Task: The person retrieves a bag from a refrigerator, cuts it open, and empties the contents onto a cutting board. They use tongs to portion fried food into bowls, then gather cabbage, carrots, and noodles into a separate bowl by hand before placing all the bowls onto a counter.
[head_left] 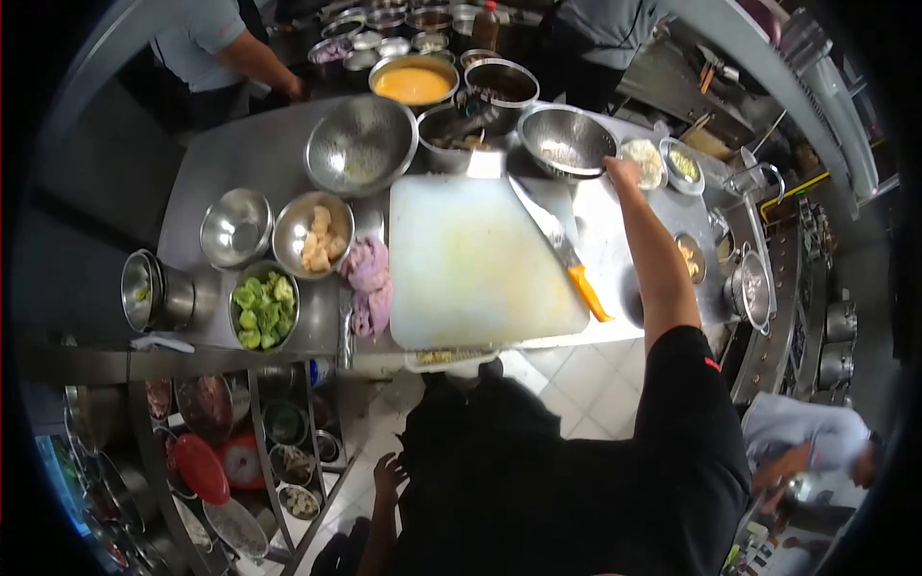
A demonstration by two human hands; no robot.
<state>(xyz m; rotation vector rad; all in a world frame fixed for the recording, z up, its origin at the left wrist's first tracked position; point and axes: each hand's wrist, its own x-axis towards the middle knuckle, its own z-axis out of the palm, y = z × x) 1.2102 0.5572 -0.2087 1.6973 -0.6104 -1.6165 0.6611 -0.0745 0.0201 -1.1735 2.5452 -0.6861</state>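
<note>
My right hand reaches far across the steel counter and grips the near rim of a metal bowl at the back right. My left hand hangs low by my side, below the counter, fingers loosely apart and holding nothing. A white cutting board lies in front of me. On its right edge rests a knife with an orange handle, blade pointing away.
A large colander, an empty steel bowl, a bowl of pale pieces, a bowl of broccoli and a purple cloth sit left of the board. Pots with sauce stand behind. Other people work at the back and lower right.
</note>
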